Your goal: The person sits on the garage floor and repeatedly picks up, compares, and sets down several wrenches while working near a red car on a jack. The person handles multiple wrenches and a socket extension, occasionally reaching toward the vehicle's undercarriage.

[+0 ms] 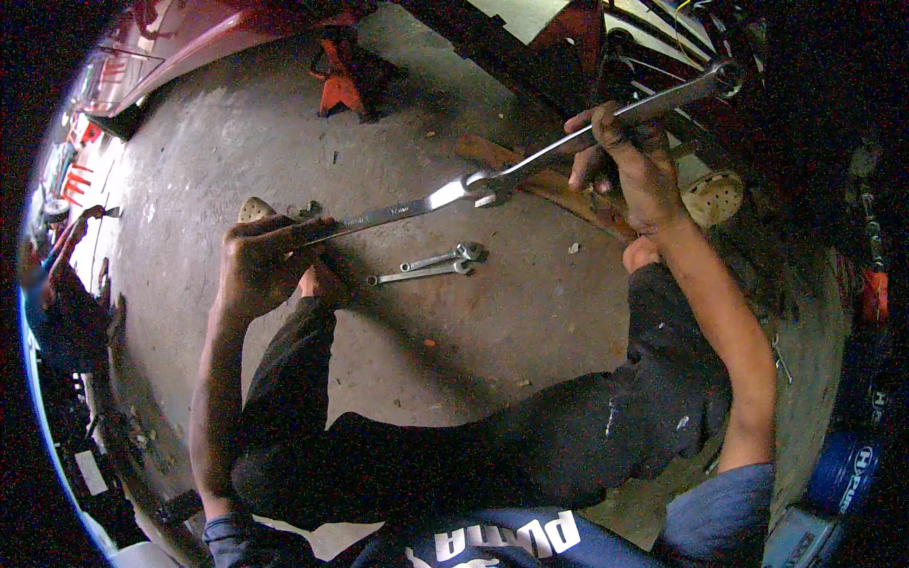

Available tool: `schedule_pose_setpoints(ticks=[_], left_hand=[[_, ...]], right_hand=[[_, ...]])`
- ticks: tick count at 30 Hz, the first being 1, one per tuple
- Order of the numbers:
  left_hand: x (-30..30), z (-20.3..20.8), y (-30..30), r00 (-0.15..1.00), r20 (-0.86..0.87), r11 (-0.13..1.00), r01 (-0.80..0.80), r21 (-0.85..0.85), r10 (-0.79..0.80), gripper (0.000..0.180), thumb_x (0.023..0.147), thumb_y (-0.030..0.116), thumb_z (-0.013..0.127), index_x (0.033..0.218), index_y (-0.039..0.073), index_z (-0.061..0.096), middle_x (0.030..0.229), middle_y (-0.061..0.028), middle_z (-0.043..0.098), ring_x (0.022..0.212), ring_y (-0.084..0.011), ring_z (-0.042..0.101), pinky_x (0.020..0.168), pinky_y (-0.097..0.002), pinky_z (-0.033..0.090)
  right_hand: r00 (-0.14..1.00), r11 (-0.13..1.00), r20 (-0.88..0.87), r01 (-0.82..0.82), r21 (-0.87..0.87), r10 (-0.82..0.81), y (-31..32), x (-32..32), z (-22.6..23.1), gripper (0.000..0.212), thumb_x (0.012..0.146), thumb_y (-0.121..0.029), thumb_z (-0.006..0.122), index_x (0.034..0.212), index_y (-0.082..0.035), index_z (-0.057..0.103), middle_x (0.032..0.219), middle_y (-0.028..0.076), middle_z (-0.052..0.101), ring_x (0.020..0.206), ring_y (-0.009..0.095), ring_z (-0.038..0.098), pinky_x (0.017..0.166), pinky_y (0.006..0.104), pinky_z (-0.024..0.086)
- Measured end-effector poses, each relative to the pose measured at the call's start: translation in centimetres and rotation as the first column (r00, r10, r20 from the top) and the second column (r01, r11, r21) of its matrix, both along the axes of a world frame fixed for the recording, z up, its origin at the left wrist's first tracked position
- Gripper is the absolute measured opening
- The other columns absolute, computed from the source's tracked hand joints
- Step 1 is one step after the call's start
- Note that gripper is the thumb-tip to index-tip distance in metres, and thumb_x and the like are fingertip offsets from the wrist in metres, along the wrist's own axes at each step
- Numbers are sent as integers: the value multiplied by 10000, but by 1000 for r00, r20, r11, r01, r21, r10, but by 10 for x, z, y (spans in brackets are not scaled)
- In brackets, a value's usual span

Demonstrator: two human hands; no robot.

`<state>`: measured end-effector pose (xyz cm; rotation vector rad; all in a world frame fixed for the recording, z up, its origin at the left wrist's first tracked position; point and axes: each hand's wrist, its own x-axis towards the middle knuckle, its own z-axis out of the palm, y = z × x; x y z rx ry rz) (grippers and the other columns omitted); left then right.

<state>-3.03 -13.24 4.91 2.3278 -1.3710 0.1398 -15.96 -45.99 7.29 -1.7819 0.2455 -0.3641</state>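
Wrenches hooked end to end form one long lever above the concrete floor (284, 142): the far combination wrench (653, 106) reaches up into the dark machinery, the near wrench (398, 210) linked to its tail. Right hand (630, 161) has fingers clamped around the far shaft; left hand (258, 260) grips the near handle. Two small spanners (431, 265) lie on the floor between the knees.

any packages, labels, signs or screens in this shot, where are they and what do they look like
blue container: lower right edge, rounded, dark blue with a white logo and lettering.
dark box: bottom right corner beside the container, dark grey, angular; details too dim to tell.
shirt print: bottom centre on the person's dark blue shirt, white block lettering.
No screens or signs can be made out.
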Motion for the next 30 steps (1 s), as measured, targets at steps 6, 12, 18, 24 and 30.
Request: schedule_pose_setpoints(ticks=[6, 12, 18, 24, 30], left_hand=[[-1, -1, -2, 999, 30, 999, 27, -39, -26, 212, 603, 63, 619, 814, 79, 630, 708, -86, 600, 600, -229, 577, 551, -288, 464], [-3, -5, -5, 975, 183, 969, 83, 232, -127, 184, 556, 130, 637, 736, 91, 622, 655, -58, 580, 600, -226, 561, 535, -325, 438], [-13, -20, -20, 927, 185, 915, 262, 308, -327, 193, 561, 180, 622, 749, 137, 619, 662, -46, 572, 615, -231, 556, 554, -378, 425], [-34, -35, -38, 940, 236, 917, 148, 369, -247, 172, 652, 205, 579, 818, 204, 623, 600, -11, 560, 555, -214, 545, 624, -528, 374], [-31, -55, -37, 978, 148, 947, 99, 306, -150, 173, 695, 230, 552, 856, 218, 615, 601, -9, 566, 529, -213, 542, 612, -567, 346]], right_hand=[[978, 986, -139, -162, -23, 158, -7, 3, -6, 332, 797, -374, 501, 837, -54, 583, 650, 24, 580, 559, 60, 514, 469, 181, 374], [854, 870, -420, -431, -239, 308, -1, 4, -25, 391, 745, -453, 535, 925, -111, 595, 813, 31, 599, 753, 163, 543, 684, 317, 424], [811, 626, -427, -582, -518, 400, 28, 12, -40, 387, 730, -419, 559, 742, -32, 585, 676, 101, 550, 670, 219, 522, 638, 328, 413], [846, 649, -339, -534, -542, 412, 48, 7, -61, 480, 697, -475, 555, 619, -2, 525, 646, 197, 494, 671, 325, 496, 627, 381, 394], [767, 523, -452, -641, -561, 455, 43, 10, -65, 369, 723, -405, 549, 741, -36, 542, 605, 161, 509, 585, 302, 519, 549, 389, 409]])
